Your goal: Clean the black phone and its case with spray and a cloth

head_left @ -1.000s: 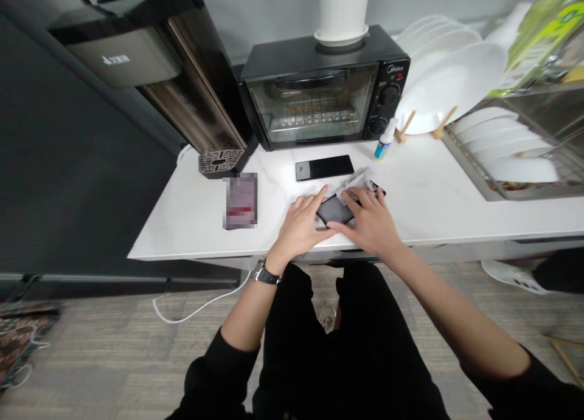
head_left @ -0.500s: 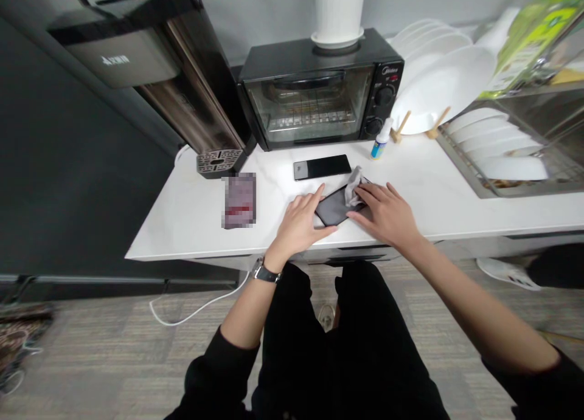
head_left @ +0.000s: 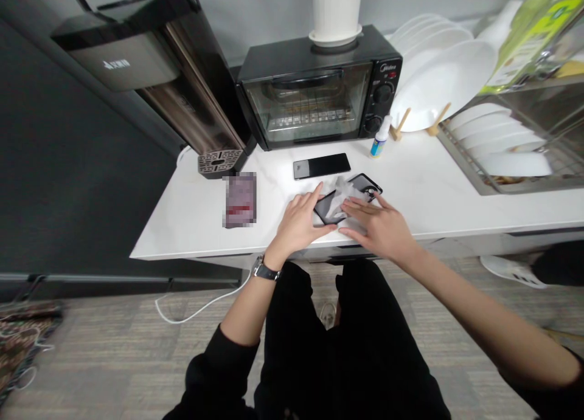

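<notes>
A black phone (head_left: 360, 186) lies slanted on the white counter (head_left: 191, 225) near its front edge. My left hand (head_left: 298, 225) rests flat at the phone's near left end, fingers stretched out and touching it. My right hand (head_left: 381, 228) presses a small grey cloth (head_left: 343, 196) onto the phone's middle with flat fingers. The far end of the phone shows past the cloth.
A second black phone (head_left: 322, 165) lies just behind. A blurred card-like object (head_left: 239, 199) sits to the left, a small spray bottle (head_left: 379, 139) by the black toaster oven (head_left: 317, 95). White plates (head_left: 444, 73) and a dish rack (head_left: 506, 152) stand right; a dark machine (head_left: 150, 73) left.
My right hand has slid the cloth back toward me along the phone, uncovering the phone's far end. The left hand has stayed at the near end.
</notes>
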The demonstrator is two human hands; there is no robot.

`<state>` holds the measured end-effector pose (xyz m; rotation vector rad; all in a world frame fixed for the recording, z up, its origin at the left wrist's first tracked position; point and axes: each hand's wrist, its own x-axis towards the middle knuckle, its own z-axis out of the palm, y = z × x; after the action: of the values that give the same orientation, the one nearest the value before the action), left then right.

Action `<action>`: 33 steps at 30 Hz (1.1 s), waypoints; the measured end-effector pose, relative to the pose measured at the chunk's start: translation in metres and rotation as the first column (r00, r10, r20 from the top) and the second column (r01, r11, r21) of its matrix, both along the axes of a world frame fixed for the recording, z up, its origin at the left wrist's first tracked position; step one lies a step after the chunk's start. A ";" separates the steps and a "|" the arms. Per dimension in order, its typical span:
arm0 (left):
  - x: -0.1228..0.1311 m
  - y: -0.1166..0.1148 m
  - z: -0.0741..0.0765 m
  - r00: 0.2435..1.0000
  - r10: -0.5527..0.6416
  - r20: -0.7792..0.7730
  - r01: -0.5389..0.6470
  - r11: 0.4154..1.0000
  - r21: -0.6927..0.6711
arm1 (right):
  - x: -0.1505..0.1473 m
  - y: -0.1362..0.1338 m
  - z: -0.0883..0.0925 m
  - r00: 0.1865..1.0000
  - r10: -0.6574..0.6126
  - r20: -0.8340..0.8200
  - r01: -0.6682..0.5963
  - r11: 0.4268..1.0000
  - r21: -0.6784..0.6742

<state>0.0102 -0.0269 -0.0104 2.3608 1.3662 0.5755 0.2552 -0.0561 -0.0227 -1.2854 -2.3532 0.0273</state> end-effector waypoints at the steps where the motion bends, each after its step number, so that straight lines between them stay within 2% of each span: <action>1: 0.000 0.000 0.000 1.000 0.004 -0.004 -0.004 1.000 0.001 | 0.011 0.006 -0.001 0.999 -0.051 0.014 0.051 0.998 0.027; 3: 0.001 0.000 0.001 1.000 0.016 -0.005 -0.016 1.000 0.000 | 0.021 0.018 -0.003 0.990 -0.141 0.026 0.139 0.988 0.072; 6: 0.001 0.000 0.002 1.000 0.015 0.005 -0.015 1.000 -0.006 | -0.001 0.022 -0.007 0.982 -0.190 0.003 0.189 0.978 0.087; 10: -0.001 0.003 0.001 0.999 -0.007 -0.037 0.007 1.000 -0.001 | -0.059 -0.002 -0.006 0.998 -0.046 -0.050 0.047 0.998 0.032; 12: -0.001 0.003 0.000 0.998 0.005 -0.058 -0.005 1.000 0.000 | -0.071 -0.016 -0.003 0.998 0.022 -0.066 -0.022 1.000 0.008; 14: -0.001 0.002 0.000 0.999 0.009 -0.040 -0.009 1.000 0.001 | -0.062 -0.022 0.000 0.997 0.037 -0.065 -0.037 0.999 -0.001; 16: 0.000 0.001 0.000 1.000 0.002 -0.012 -0.002 1.000 -0.003 | -0.038 -0.018 0.000 0.999 0.011 -0.040 -0.010 1.000 0.003; 20: 0.002 -0.001 0.002 1.000 0.012 0.000 -0.012 1.000 -0.006 | 0.005 0.012 -0.002 0.985 -0.173 0.014 0.172 0.983 0.055; 22: 0.002 -0.001 0.002 1.000 0.017 0.005 -0.017 1.000 -0.007 | 0.001 0.022 -0.004 0.969 -0.248 0.012 0.246 0.967 0.064; 24: 0.000 0.001 0.000 1.000 0.010 0.006 -0.010 1.000 -0.001 | -0.022 0.021 -0.006 0.966 -0.258 -0.015 0.258 0.965 0.054; 27: -0.002 0.004 -0.003 0.999 -0.008 -0.039 0.007 1.000 -0.003 | -0.065 0.000 -0.006 0.989 -0.127 -0.072 0.129 0.992 0.016; 29: -0.003 0.004 -0.004 0.998 -0.002 -0.061 0.002 1.000 -0.010 | -0.077 -0.016 -0.004 0.994 -0.031 -0.100 0.030 0.999 -0.015; 31: -0.003 0.003 -0.003 0.999 0.005 -0.038 -0.006 1.000 -0.008 | -0.068 -0.024 -0.002 0.994 0.000 -0.105 -0.003 0.999 -0.037; 33: -0.001 0.001 -0.001 1.000 -0.003 -0.001 0.003 1.000 -0.005 | -0.043 -0.020 -0.001 0.996 -0.028 -0.087 0.025 0.999 -0.037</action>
<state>0.0091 -0.0255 -0.0117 2.3596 1.3625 0.5696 0.2123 -0.0761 -0.0239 -1.3054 -2.2711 0.1154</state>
